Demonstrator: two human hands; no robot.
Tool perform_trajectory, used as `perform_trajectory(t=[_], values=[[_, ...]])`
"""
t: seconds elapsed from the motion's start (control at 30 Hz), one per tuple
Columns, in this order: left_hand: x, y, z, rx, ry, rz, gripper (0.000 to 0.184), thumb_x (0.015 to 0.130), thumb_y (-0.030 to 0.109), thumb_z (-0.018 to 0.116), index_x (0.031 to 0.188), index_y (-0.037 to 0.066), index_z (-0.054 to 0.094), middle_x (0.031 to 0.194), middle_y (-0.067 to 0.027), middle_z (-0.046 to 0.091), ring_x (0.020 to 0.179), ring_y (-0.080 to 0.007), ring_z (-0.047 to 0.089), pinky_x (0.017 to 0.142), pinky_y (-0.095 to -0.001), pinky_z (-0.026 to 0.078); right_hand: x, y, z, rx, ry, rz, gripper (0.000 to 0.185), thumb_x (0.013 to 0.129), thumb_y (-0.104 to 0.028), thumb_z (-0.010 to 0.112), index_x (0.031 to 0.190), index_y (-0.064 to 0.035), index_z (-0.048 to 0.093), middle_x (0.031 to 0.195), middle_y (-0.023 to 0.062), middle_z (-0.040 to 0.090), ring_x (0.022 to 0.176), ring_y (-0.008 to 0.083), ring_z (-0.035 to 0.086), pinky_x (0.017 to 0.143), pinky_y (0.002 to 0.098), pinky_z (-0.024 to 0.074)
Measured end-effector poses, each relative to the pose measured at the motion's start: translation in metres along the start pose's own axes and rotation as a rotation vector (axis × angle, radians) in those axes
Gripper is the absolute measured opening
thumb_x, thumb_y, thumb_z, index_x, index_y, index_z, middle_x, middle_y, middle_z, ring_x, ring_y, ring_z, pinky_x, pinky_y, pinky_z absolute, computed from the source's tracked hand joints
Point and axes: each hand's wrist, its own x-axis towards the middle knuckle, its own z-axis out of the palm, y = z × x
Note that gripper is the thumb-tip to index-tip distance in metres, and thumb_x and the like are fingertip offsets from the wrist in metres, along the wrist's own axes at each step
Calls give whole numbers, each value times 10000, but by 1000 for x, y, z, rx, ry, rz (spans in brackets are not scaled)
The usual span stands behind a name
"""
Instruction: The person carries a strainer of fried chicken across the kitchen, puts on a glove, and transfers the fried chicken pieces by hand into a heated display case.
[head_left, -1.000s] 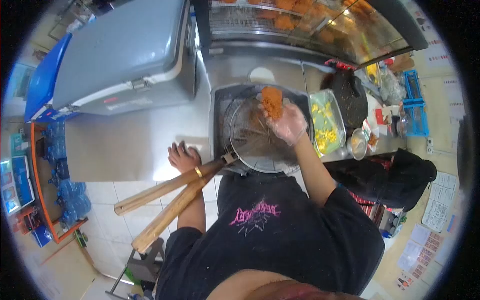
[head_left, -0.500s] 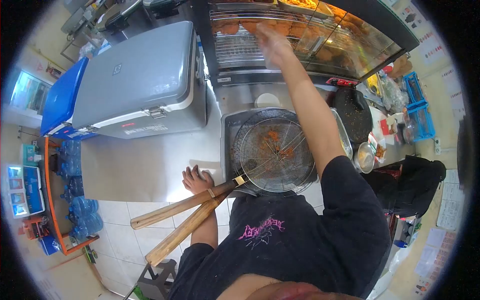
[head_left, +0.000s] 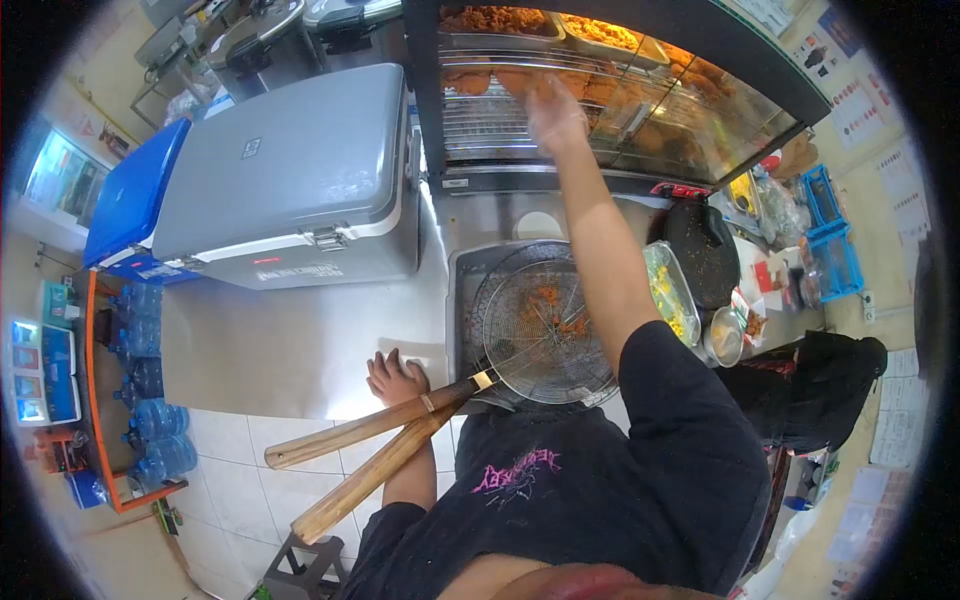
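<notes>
My right hand (head_left: 556,118), in a clear plastic glove, reaches into the glass display cabinet (head_left: 500,181) at the rack of fried pieces (head_left: 466,83). Its fingers are blurred, and whether they grip a piece cannot be made out. Fingers spread, my left hand (head_left: 396,380) rests on the metal counter (head_left: 270,350), beside the wooden handles. A round wire strainer (head_left: 540,335) with orange crumbs lies over the grey tub (head_left: 455,300). Its wooden handle (head_left: 340,436) and a second wooden handle (head_left: 375,475) stick out over the counter's front edge.
A grey cooler (head_left: 285,160) and a blue cooler (head_left: 130,200) stand on the left. Right of the tub are a tray of yellow pieces (head_left: 668,290), a dark stone mortar (head_left: 700,255) and a metal bowl (head_left: 724,338). Black cloth (head_left: 825,385) hangs at the right.
My right hand has gone from above the strainer, where it held an orange fried piece, up into the cabinet. My left hand remains on the counter. The view has shifted towards the cabinet.
</notes>
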Motion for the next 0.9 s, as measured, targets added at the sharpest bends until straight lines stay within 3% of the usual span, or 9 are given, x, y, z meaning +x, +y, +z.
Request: perform_trajectory(t=[0.13, 0.37, 0.47, 0.53, 0.63, 0.7, 0.77, 0.9], values=[[-1, 1, -1, -16, 9, 3, 395, 884, 280, 650, 1252, 139, 674, 1446, -168, 556, 1437, -379, 416, 1183, -589, 266, -8, 2, -2, -29, 130, -148, 384, 966, -48, 695, 1290, 29, 504, 1166, 217, 592, 1088, 357, 663, 932, 376, 632], [1, 0, -2, -14, -24, 4, 433, 876, 278, 643, 1291, 156, 646, 1436, -180, 558, 1444, -409, 410, 1180, -633, 269, 19, 33, -13, -134, 73, -476, 631, 900, 103, 713, 1434, 46, 382, 1242, 274, 603, 1036, 345, 696, 980, 395, 616], [-1, 0, -3, -11, -46, -4, 428, 879, 277, 640, 1290, 157, 647, 1445, -179, 553, 1448, -406, 407, 1182, -632, 267, 24, 29, -5, -129, 165, -484, 521, 915, 69, 712, 1366, 47, 451, 1210, 223, 639, 1004, 332, 704, 930, 384, 624], [0, 2, -3, -7, -41, -22, 425, 882, 272, 641, 1291, 157, 647, 1448, -180, 552, 1452, -403, 406, 1182, -633, 268, 54, 27, -16, -179, 203, -428, 387, 923, 6, 734, 1264, 32, 553, 1137, 149, 658, 963, 272, 689, 842, 349, 623], [0, 1, -1, -8, -40, -22, 421, 879, 267, 645, 1285, 156, 649, 1443, -180, 557, 1453, -402, 407, 1181, -631, 273, 49, 26, 21, -74, 345, -463, 309, 931, -69, 754, 1198, 18, 625, 1066, 103, 636, 866, 214, 651, 750, 308, 599], [1, 2, -4, -11, -44, -18, 420, 877, 265, 647, 1282, 153, 650, 1438, -181, 561, 1448, -405, 412, 1180, -628, 277, 33, 32, 18, -281, 154, -673, 282, 931, -79, 756, 1174, 6, 639, 976, 79, 611, 783, 178, 606, 703, 282, 580], [1, 1, -3, -15, -43, -17, 419, 875, 262, 648, 1279, 151, 651, 1433, -182, 564, 1442, -409, 416, 1178, -626, 280, 15, 34, 21, -77, 149, -532, 212, 935, -66, 745, 1102, -12, 626, 939, 71, 611, 734, 179, 607, 666, 279, 563], [0, 0, -1, -5, 2, 22, 408, 878, 254, 649, 1270, 142, 654, 1416, -192, 572, 1419, -424, 431, 1168, -623, 293, 22, 36, 18, -155, 169, -424, 165, 946, -41, 720, 1086, -35, 633, 926, 73, 648, 729, 187, 624, 651, 279, 550]])
